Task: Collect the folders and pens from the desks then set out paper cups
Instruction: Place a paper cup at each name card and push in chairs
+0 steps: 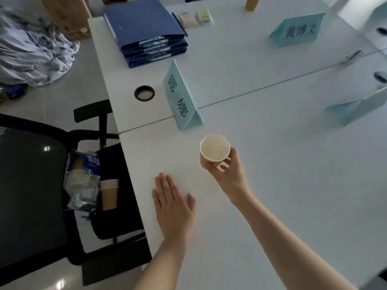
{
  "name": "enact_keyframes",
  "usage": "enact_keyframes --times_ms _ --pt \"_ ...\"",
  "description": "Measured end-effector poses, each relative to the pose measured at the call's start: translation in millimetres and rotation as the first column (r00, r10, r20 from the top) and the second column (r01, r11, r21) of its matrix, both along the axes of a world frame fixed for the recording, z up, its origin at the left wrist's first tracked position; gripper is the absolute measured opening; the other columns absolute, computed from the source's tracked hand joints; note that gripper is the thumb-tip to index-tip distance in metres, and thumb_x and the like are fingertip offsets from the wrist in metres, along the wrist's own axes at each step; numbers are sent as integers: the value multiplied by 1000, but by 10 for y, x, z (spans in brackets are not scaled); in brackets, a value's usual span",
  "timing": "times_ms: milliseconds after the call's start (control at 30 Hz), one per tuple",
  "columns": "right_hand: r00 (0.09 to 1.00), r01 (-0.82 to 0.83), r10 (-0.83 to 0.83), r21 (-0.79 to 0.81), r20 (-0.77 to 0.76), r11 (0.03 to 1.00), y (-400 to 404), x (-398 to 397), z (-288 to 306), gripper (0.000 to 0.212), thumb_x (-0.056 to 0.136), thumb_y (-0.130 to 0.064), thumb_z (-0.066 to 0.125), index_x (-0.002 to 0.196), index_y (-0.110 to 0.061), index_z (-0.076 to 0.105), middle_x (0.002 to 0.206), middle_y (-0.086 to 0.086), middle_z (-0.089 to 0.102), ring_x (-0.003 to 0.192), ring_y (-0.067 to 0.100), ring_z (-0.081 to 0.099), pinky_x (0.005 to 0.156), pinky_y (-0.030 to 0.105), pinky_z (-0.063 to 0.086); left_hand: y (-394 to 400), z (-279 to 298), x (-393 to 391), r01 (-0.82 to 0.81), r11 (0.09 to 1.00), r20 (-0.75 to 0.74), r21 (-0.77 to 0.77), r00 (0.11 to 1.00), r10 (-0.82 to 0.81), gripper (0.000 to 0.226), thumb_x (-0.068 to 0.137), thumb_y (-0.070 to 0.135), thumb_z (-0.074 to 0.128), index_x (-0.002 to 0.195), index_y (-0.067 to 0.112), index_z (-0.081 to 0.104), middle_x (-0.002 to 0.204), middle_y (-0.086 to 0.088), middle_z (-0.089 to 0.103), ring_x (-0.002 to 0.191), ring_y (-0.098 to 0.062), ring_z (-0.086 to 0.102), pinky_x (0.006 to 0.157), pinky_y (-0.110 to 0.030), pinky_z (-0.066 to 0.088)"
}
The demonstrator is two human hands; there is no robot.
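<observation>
The left hand [172, 203] lies flat on the tabletop [272, 185] near its left edge, fingers spread and holding nothing. Just beyond it, the right hand [227, 171] pinches a single paper cup [213, 151] low on its wall, between thumb and fingers, mouth up; whether the base touches the surface yet I cannot tell.

Off the left edge, on the seat of a black chair [31, 185], a torn plastic sleeve of cups [81, 178] lies beside a loose brown stack of cups [109, 193] — the supply for the remaining places.

Further along the left edge stands a pale blue name card [181, 99], quite near the cup, with a round cable hole [144, 93] just left of it. At the far left corner sits a pile of blue folders [146, 30], so the collecting looks done on this side and the cup-setting appears to be the step in hand. A second name card [297, 30] stands towards the far right, and a third [356, 107] near the right edge.

The risks, as I judge them: the cup is light and gripped low, so a quick release or a brush from the withdrawing fingers could tip it. Set too close, it may also knock the folded card — and the stacks on the chair seat could roll off if reached for carelessly.
</observation>
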State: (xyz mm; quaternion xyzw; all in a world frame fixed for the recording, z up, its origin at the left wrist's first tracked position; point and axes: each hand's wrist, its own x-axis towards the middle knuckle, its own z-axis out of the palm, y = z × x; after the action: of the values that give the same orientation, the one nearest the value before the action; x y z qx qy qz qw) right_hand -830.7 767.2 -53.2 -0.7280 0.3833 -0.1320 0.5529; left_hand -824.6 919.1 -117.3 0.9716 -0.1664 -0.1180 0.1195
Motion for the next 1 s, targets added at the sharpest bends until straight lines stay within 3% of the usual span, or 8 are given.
enact_keyframes --times_ms 200,533,667,767,900,1000 --pt "996 -90 90 -6 10 996 -154 394 -145 59 73 -30 82 121 -18 50 116 -5 62 104 9 60 87 26 50 -29 -110 -16 -53 997 101 53 994 47 81 88 47 31 151 -4 21 159 -20 19 149 -31 15 120 -44 11" --pt "998 -61 60 -38 -24 997 -288 716 -291 61 75 -25 79 126 -18 46 120 -5 62 104 6 57 81 17 41 -21 -131 -18 -71 997 147 32 987 65 82 86 47 37 150 -3 25 159 -18 22 149 -30 16 120 -44 12" --pt "995 -63 55 -89 -85 994 -230 439 -408 65 77 -8 68 136 -14 41 131 0 55 121 14 50 97 19 37 -31 -141 -25 -83 996 150 43 986 76 86 83 48 37 151 -3 21 160 -18 18 149 -30 14 120 -44 10" --pt "995 -2 -11 -136 -97 991 -66 44 -395 55 80 -1 60 132 -13 49 128 2 57 120 16 52 101 23 38 -39 -102 -38 -58 998 126 15 990 55 89 80 49 39 150 -4 23 160 -19 18 149 -31 13 120 -46 11" --pt "988 125 -128 -46 -87 991 252 -622 -306 47 83 1 54 127 -16 55 123 0 60 112 13 56 98 23 42 -8 -70 -43 -40 998 86 -54 995 44 95 76 50 42 150 -5 22 160 -20 17 149 -32 11 121 -44 5" --pt "978 167 -167 -12 -126 986 449 -1204 -189 44 86 4 51 126 -13 56 122 4 61 112 11 58 92 20 43 -2 -51 -36 -28 1000 18 -4 999 28 96 77 53 39 149 -7 21 159 -24 17 148 -36 12 120 -48 7"
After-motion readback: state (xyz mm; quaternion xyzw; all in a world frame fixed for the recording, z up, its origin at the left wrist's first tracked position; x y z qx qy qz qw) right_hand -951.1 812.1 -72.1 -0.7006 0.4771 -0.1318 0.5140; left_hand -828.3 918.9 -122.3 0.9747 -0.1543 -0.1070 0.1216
